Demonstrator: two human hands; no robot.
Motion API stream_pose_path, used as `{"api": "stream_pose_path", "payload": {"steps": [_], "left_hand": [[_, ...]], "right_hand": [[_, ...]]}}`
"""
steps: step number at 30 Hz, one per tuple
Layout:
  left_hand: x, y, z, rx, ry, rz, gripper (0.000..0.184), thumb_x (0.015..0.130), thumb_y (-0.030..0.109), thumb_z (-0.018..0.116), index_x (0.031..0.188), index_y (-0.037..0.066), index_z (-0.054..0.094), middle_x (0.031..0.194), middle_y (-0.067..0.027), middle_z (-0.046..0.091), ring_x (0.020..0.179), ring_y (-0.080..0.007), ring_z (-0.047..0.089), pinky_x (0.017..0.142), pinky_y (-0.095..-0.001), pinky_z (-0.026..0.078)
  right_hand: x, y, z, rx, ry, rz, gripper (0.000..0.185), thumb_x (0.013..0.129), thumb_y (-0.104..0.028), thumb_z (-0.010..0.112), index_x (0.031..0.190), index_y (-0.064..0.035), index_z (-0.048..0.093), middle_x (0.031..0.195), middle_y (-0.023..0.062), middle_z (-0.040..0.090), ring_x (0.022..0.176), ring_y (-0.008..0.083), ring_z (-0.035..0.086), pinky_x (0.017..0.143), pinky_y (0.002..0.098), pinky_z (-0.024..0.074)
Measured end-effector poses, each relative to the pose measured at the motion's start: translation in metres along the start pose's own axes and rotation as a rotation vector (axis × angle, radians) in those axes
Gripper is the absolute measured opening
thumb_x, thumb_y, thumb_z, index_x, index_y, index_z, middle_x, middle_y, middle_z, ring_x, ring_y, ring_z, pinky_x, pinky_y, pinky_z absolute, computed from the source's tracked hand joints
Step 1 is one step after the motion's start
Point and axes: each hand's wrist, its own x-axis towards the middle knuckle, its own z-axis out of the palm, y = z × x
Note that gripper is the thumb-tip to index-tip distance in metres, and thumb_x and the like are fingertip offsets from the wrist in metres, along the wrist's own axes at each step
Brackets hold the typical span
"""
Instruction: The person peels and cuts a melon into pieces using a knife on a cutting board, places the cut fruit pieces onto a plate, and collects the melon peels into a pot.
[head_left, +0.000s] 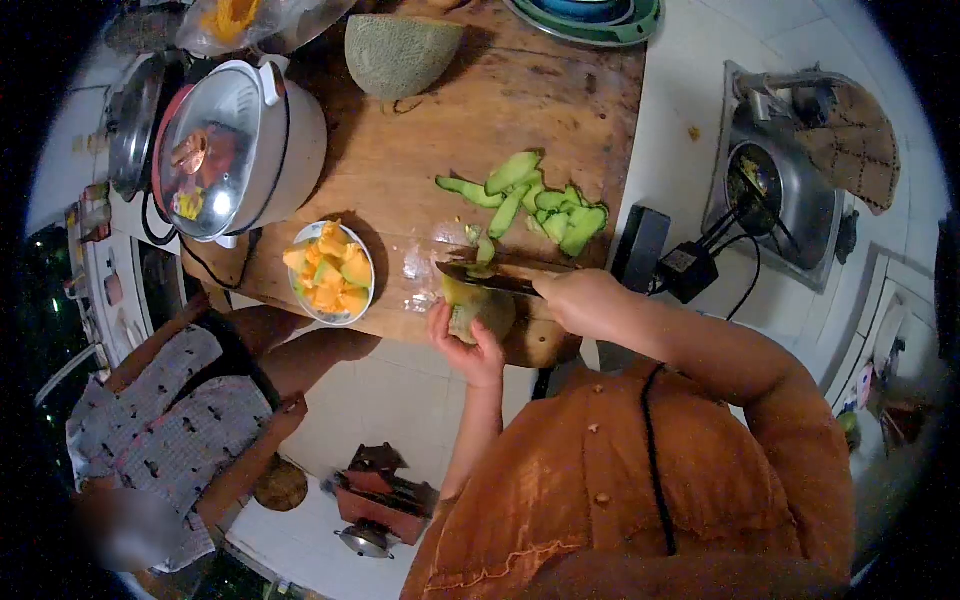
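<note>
My left hand (470,350) is wrapped around a partly peeled melon piece (490,315) near the table's front edge. In my right hand (580,303) is a dark-bladed knife (500,280), its blade lying across the top of the melon. A strip of rind hangs by the blade. Just beyond lie several green rind peelings (540,205) in a loose pile. To the left stands a white bowl (371,285) filled with orange melon chunks (328,268). Farther back, a netted-skin melon half (402,55) rests on the table.
A large white pot (300,140) with a glass lid stands at the left of the wooden table (420,150). Another person (180,420) sits at the left. On the right are a black adapter (688,270) with cables and a sink (810,215) containing a pan.
</note>
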Motion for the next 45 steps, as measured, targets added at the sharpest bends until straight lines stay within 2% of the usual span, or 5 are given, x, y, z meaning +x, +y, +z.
{"api": "stream_pose_path", "payload": {"steps": [3,11,19,33,45], "left_hand": [[0.001,0.001,-0.001,-0.062,-0.009,0.001,0.038,0.085,0.014,0.052,0.118,0.000,0.041,0.121,-0.0192,0.044,0.118,-0.0348,0.039,0.102,-0.0439,0.028],[0.017,0.000,-0.014,-0.127,-0.238,0.008,0.032,0.083,0.017,0.050,0.110,0.001,0.043,0.124,-0.0198,0.042,0.122,-0.0375,0.036,0.105,-0.0459,0.023],[-0.006,0.030,0.024,-0.080,0.144,-0.136,0.030,0.087,0.017,0.044,0.111,0.000,0.040,0.128,-0.0198,0.037,0.124,-0.0372,0.032,0.104,-0.0465,0.022],[-0.010,0.009,0.030,-0.181,0.151,-0.021,0.044,0.081,0.026,0.059,0.114,0.005,0.038,0.130,-0.0197,0.032,0.125,-0.0366,0.029,0.104,-0.0470,0.022],[-0.005,0.019,0.023,-0.052,0.071,0.016,0.035,0.091,0.028,0.046,0.112,0.002,0.037,0.131,-0.0215,0.031,0.125,-0.0375,0.029,0.104,-0.0493,0.022]], "right_hand": [[0.025,0.001,0.019,-0.122,-0.118,0.049,0.029,0.082,-0.015,0.047,0.108,-0.0022,0.049,0.079,0.0194,0.063,0.070,0.0349,0.064,0.059,0.0466,0.0502],[0.014,0.018,0.028,0.267,0.145,0.171,0.022,0.082,-0.016,0.054,0.090,0.0028,0.048,0.075,0.0241,0.059,0.068,0.0435,0.058,0.062,0.0492,0.0464],[-0.046,-0.015,0.043,0.083,0.249,-0.026,0.035,0.083,-0.015,0.051,0.113,0.0016,0.045,0.089,0.0228,0.060,0.076,0.0408,0.059,0.064,0.0449,0.0491],[-0.066,-0.032,0.038,-0.029,-0.203,0.272,0.035,0.084,-0.014,0.042,0.115,0.0020,0.045,0.092,0.0233,0.059,0.077,0.0382,0.061,0.063,0.0459,0.0490],[-0.066,-0.017,0.047,0.069,-0.173,0.319,0.024,0.089,-0.020,0.034,0.097,0.0000,0.044,0.088,0.0239,0.061,0.079,0.0419,0.061,0.067,0.0518,0.0480]]}}
